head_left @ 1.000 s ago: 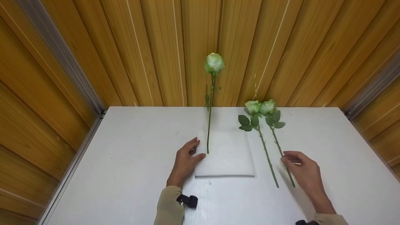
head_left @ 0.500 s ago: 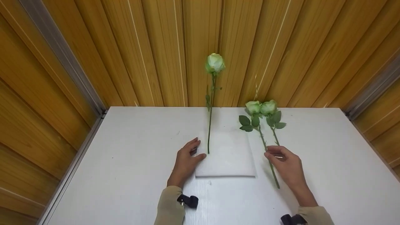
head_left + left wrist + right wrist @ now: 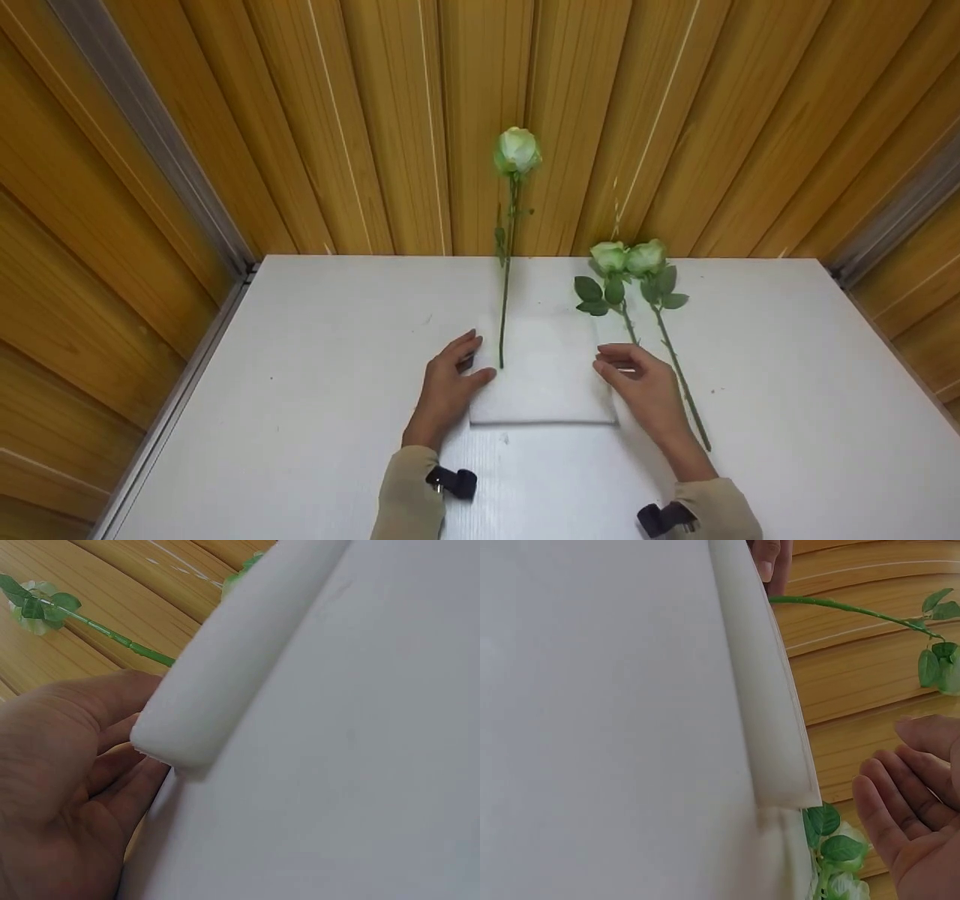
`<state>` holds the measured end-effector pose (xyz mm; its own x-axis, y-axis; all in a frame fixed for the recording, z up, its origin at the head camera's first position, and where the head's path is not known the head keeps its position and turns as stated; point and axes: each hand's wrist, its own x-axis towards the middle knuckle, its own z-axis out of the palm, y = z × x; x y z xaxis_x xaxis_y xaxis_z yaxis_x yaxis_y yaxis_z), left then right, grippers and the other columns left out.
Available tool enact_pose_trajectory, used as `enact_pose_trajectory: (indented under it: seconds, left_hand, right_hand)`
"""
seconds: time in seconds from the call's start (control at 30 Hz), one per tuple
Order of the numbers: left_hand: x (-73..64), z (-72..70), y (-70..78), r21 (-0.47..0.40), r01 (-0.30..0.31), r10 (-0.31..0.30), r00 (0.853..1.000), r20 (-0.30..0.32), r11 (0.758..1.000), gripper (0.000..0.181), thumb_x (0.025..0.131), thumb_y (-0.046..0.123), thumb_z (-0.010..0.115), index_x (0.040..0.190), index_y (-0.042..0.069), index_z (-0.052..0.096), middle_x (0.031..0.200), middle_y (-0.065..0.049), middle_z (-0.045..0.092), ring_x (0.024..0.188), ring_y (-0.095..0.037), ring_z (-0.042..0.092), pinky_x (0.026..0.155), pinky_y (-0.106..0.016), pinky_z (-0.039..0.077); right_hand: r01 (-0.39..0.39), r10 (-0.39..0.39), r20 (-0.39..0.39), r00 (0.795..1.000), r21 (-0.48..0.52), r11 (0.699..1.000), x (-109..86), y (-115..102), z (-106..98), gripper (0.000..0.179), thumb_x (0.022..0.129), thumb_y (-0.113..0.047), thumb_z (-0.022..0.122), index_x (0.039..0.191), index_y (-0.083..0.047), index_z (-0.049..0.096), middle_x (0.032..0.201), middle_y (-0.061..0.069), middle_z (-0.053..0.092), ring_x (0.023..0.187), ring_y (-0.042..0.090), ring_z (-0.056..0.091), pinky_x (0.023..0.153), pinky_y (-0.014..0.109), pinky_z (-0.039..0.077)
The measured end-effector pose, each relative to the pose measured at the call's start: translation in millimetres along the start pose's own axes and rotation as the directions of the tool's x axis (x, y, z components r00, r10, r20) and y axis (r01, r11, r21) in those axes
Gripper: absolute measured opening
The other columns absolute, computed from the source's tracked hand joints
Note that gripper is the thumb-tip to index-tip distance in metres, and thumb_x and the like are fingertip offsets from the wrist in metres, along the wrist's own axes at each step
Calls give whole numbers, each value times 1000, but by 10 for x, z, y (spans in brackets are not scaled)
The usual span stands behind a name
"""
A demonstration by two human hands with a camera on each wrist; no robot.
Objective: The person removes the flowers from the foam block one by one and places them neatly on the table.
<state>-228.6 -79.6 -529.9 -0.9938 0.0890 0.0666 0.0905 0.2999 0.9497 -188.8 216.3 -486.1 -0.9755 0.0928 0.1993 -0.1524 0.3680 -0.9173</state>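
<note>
A pale green-white rose (image 3: 517, 151) stands upright, its stem's lower end at the left part of a square white slab (image 3: 553, 390) that looks like foam. My left hand (image 3: 446, 386) rests at the slab's left edge, thumb near the stem and fingers loosely bent; the left wrist view shows those fingers (image 3: 124, 795) against the slab's corner. Near the right edge hovers my right hand (image 3: 646, 390), its fingers apart with nothing between them in the right wrist view. Two more roses lie to the right, a left one (image 3: 609, 257) partly hidden by the right hand and a right one (image 3: 646, 257).
The white table (image 3: 337, 360) reaches back to a wood-patterned panel wall (image 3: 375, 135). Side panels with metal rails (image 3: 225, 217) flank it. Small dark straps with cameras (image 3: 454, 482) sit on both wrists over beige sleeves.
My right hand has moved left, from over the right lying rose's stem, past the other stem, to the slab's right edge. The left hand and the roses have stayed in place.
</note>
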Motion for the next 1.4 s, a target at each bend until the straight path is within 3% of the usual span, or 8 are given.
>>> enact_pose_trajectory:
  seconds: [0.57,1.4]
  left_hand:
    - [5,2,10,0,-22,22,1000,-7,1000,60,92,6,83,147,-2,60,161,-12,49,141,-32,54,114,-32,50]
    - [-5,1,9,0,-32,32,999,-5,999,59,94,8,82,147,-1,60,161,-13,49,140,-33,55,115,-35,50]
  right_hand:
    - [31,-36,50,998,92,995,90,-87,472,20,94,-5,82,113,2,77,106,11,78,98,20,73,85,18,60]
    - [17,-32,115,993,130,991,186,-123,891,20,95,-7,81,113,2,78,102,6,78,97,22,73,84,19,60]
